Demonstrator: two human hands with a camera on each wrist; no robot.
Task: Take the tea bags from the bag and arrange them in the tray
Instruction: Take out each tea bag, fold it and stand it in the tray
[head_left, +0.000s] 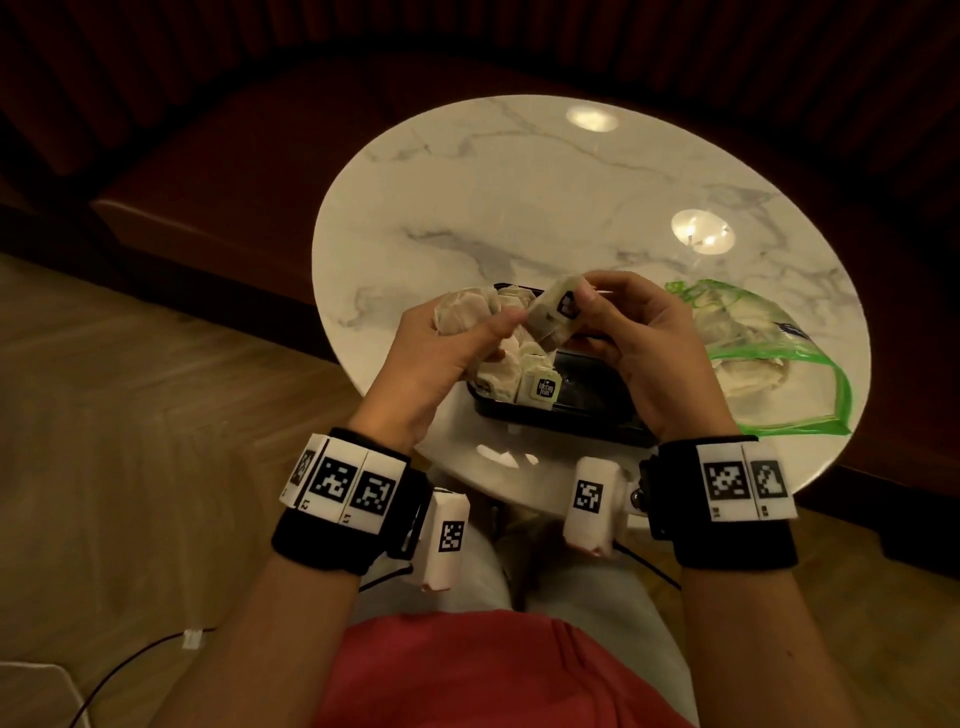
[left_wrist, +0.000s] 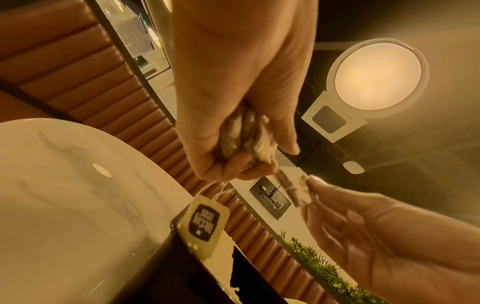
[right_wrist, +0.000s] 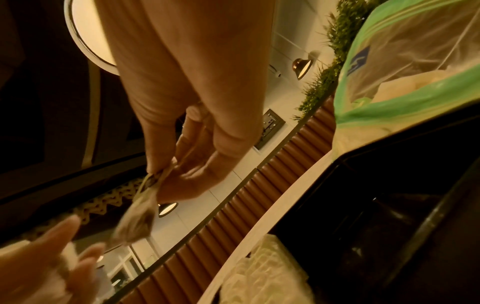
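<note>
A black tray (head_left: 587, 415) sits on the near part of the round marble table (head_left: 519, 197); several tea bags (head_left: 511, 371) stand in its left end. My left hand (head_left: 457, 338) hovers over the tray and grips a bunch of tea bags (head_left: 460, 312), seen squeezed in the fist (left_wrist: 244, 139) in the left wrist view, with a paper tag (left_wrist: 205, 224) dangling by its string. My right hand (head_left: 618, 322) pinches one tea bag (head_left: 556, 312) by its top (right_wrist: 153, 179); the bag hangs blurred (right_wrist: 137, 224). A green-edged clear zip bag (head_left: 769, 358) lies right of the tray with tea bags inside.
A dark red padded bench (head_left: 234, 171) curves behind the table. Wooden floor (head_left: 130, 415) lies to the left, with a cable (head_left: 130, 665) running across it. Lamp reflections (head_left: 701, 231) shine on the marble. The tray's right half (right_wrist: 376, 205) holds nothing.
</note>
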